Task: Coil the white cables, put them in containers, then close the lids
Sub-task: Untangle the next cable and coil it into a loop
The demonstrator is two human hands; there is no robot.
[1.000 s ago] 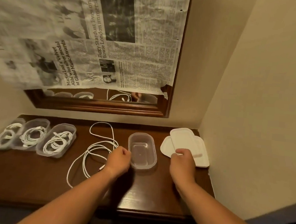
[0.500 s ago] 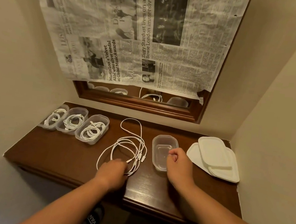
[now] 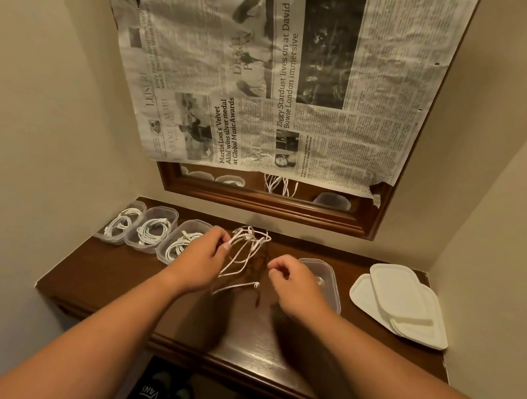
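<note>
Two hands up over a dark wooden table (image 3: pixel 110 284). Left hand (image 3: pixel 198 265): grips a loose bunch of white cable (image 3: pixel 247 249), fingers curled round the loops, thumb side toward the mirror. Holds the bunch lifted off the tabletop; loops hang tangled to the right of the grip, with one plug end dangling below it. Right hand (image 3: pixel 295 284): hovers just right of the grip, fingers loosely curled, thumb and forefinger nearly closed. Cannot tell whether any strand is pinched there; blurred.

Counts, placed from the grip:
- One empty clear container (image 3: pixel 333 283), right of the grip, partly hidden behind the right hand.
- Three clear containers to the left in a touching row, each with one coiled white cable inside: nearest (image 3: pixel 169 248) just beside the left hand, middle (image 3: pixel 169 215), farthest (image 3: pixel 107 235) at the table's left end. All three without lids.
- One overlapping stack of white lids (image 3: pixel 400 304), far right of the grip, well apart from the hands; at least three edges visible, exact number unclear.

Beyond the grip: one wood-framed mirror (image 3: pixel 255 203), mostly covered by newspaper (image 3: pixel 267 86). Below the table edge: black shoes (image 3: pixel 163 396).
</note>
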